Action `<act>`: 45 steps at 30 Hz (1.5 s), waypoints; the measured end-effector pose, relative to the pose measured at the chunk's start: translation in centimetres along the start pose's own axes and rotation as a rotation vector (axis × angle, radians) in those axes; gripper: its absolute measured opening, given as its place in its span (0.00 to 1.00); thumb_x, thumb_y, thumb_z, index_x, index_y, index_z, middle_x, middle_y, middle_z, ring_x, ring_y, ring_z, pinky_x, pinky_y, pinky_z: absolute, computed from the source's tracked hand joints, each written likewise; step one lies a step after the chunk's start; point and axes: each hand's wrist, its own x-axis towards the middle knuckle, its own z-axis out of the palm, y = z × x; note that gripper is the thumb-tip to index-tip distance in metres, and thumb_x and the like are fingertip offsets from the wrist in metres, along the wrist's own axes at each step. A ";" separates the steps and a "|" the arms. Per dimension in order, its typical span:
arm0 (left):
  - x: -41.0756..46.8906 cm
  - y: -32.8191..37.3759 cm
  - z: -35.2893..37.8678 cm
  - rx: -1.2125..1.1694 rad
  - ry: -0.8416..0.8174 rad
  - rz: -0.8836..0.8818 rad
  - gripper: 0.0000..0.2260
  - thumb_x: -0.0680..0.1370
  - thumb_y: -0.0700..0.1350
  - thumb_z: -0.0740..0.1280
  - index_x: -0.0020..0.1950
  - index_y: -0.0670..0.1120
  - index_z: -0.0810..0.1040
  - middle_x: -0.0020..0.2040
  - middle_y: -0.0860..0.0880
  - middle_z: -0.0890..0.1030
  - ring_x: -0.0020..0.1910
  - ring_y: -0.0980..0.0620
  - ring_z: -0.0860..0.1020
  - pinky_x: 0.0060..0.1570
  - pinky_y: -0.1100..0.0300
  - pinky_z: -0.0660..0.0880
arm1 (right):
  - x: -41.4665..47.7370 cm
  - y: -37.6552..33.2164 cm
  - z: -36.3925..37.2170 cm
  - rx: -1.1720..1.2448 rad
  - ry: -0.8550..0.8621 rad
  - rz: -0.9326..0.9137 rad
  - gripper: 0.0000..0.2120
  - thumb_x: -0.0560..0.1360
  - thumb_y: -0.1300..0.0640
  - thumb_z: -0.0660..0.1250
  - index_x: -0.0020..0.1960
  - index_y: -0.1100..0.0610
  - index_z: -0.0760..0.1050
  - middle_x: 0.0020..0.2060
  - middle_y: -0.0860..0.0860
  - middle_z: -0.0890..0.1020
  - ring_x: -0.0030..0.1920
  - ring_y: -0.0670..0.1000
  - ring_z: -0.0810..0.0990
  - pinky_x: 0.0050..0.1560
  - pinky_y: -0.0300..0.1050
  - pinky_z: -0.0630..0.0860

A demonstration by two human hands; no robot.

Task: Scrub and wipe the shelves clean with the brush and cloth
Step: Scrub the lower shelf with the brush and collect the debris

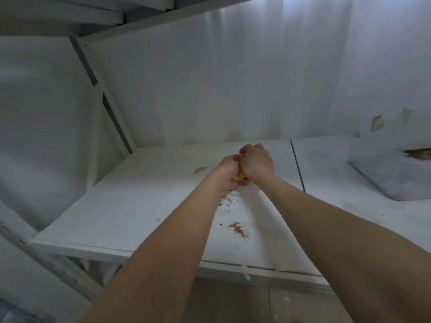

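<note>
Both my arms reach out over a white shelf. My left hand and my right hand meet at the shelf's middle and together grip a small yellow object, mostly hidden between them; I cannot tell whether it is the brush. Just in front of the hands, paint flakes and scrape marks lie on the board. Nearer me sits a brown stain. A small tan chip lies left of the hands. No cloth is in view.
White sheeting hangs behind and to the left of the shelf. A dark seam splits off a right-hand board, where a grey slab lies under peeling, torn wall covering. Another shelf runs overhead. A slanted metal upright stands at left.
</note>
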 end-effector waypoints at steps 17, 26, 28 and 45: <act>6.4 -2.5 -15.2 0.902 0.398 0.127 0.16 0.74 0.46 0.71 0.60 0.45 0.79 0.60 0.46 0.80 0.59 0.48 0.77 0.58 0.60 0.71 | 1.3 -6.4 8.8 -0.359 -0.349 -0.107 0.16 0.73 0.62 0.66 0.61 0.61 0.72 0.60 0.59 0.74 0.61 0.59 0.74 0.52 0.46 0.71; 10.7 -4.0 -14.4 1.043 0.437 0.180 0.11 0.75 0.50 0.69 0.52 0.45 0.83 0.52 0.44 0.83 0.53 0.45 0.80 0.50 0.57 0.75 | 2.9 -4.8 11.2 -0.378 -0.287 -0.052 0.19 0.77 0.60 0.61 0.67 0.59 0.69 0.65 0.59 0.69 0.66 0.60 0.69 0.62 0.49 0.69; 10.9 -3.8 -14.3 1.069 0.450 0.180 0.10 0.74 0.50 0.70 0.50 0.46 0.83 0.51 0.45 0.83 0.52 0.45 0.80 0.49 0.57 0.76 | 3.2 -4.9 11.4 -0.373 -0.257 -0.067 0.18 0.79 0.61 0.56 0.67 0.59 0.70 0.65 0.59 0.70 0.66 0.60 0.69 0.62 0.49 0.68; 10.8 -3.5 -15.0 0.985 0.329 0.110 0.11 0.78 0.40 0.62 0.42 0.35 0.80 0.46 0.34 0.80 0.50 0.39 0.79 0.44 0.54 0.72 | 2.9 -5.0 11.8 -0.436 -0.264 -0.093 0.18 0.79 0.62 0.56 0.68 0.60 0.69 0.65 0.59 0.70 0.65 0.59 0.68 0.60 0.48 0.68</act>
